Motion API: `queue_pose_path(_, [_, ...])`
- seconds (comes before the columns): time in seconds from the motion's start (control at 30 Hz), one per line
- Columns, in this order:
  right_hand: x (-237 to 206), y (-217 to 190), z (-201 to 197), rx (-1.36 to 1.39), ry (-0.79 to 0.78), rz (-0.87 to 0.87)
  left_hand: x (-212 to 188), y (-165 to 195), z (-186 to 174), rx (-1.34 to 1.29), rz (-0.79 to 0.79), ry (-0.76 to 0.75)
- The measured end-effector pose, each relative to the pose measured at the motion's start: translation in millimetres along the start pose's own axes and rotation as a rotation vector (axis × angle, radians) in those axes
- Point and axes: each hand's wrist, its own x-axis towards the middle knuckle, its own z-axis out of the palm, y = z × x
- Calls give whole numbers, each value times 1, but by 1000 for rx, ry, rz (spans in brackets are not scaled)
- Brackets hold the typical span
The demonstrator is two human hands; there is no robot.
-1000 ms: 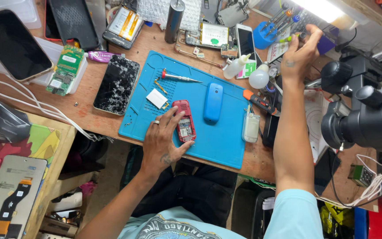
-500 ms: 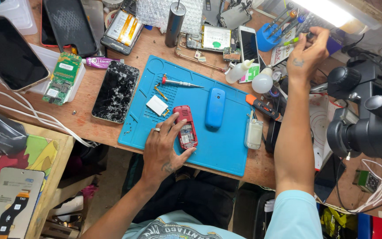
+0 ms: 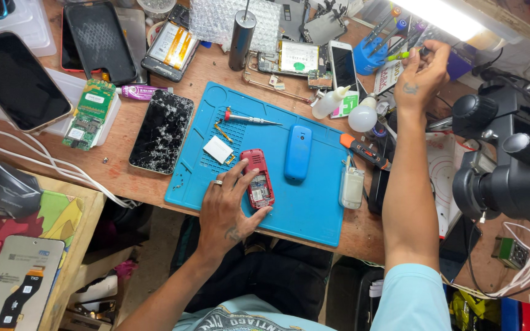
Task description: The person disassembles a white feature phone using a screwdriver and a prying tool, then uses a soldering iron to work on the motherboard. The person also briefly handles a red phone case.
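My left hand [image 3: 228, 208] rests on the blue work mat [image 3: 314, 214] with its fingers around a small red phone [image 3: 257, 178] that lies opened, its insides showing. A blue phone back cover [image 3: 297, 152] lies just right of it. A small white pad [image 3: 218, 149] and a red-handled screwdriver [image 3: 249, 118] lie further up the mat. My right hand [image 3: 423, 76] is stretched to the far right and closed on a thin dark tool [image 3: 423, 51] beside a blue holder [image 3: 369, 56] full of screwdrivers.
A phone with a cracked screen [image 3: 162, 131] lies left of the mat, next to a green circuit board [image 3: 90, 114]. Several phones and parts crowd the back of the bench. A microscope [image 3: 510, 165] stands at the right. White squeeze bottles [image 3: 329, 102] and an orange-handled tool [image 3: 364, 151] sit by the mat's right edge.
My right hand has stayed at the tool holder, and my left hand keeps hold of the red phone. The view has shifted slightly.
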Motion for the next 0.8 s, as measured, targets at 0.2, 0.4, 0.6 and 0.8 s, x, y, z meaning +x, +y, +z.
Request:
queue_pose_path(0.2, [6,-3,1,-113,-22,-94,0,-1,0,-2,-2,-7])
queue_pose_path(0.4, [12,-12,6,-356,-61,-227,1,0,-1,-9,8,7])
queue_pose_path(0.6, [14,-25,6,-552,-346,-199,0,1,-3,-19,2,8])
queue_pose_path(0.8, [19,-18,4,-486,-507,-208,-1,1,-1,5,10,17])
